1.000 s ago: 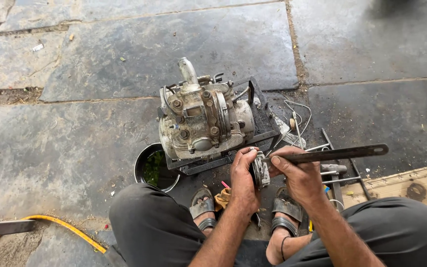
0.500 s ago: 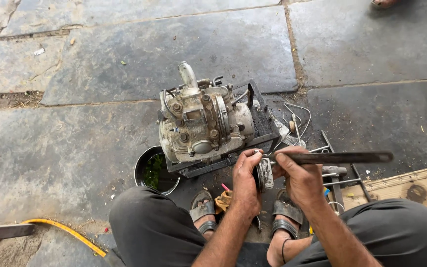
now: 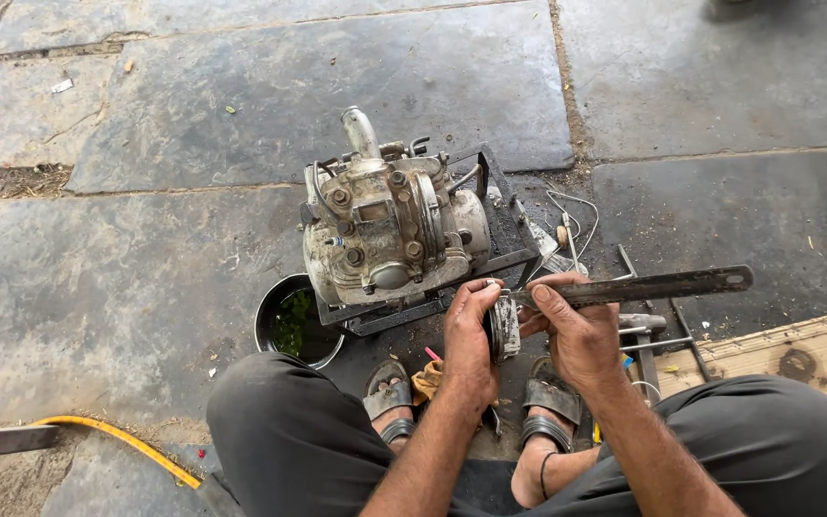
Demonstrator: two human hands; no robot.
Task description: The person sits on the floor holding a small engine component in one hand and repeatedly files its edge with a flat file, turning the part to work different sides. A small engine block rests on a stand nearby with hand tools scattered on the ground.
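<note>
I squat on a stone floor. My left hand (image 3: pixel 468 335) grips a small round metal part (image 3: pixel 504 327) held upright between my knees. My right hand (image 3: pixel 574 330) holds a long flat metal bar (image 3: pixel 658 285) whose near end rests against that round part; the bar points right. Just beyond my hands sits a dirty grey engine block (image 3: pixel 390 230) on a black metal frame (image 3: pixel 504 206).
A dark bowl (image 3: pixel 270 321) with green liquid stands left of my knees. Tools (image 3: pixel 643 330) and white wires (image 3: pixel 576 215) lie right of the engine. A cardboard sheet (image 3: pixel 796 354) lies at right, a yellow hose (image 3: pixel 117 436) at lower left.
Both hands have shifted slightly on the round part, and the bar stays pressed against it. The engine has not moved.
</note>
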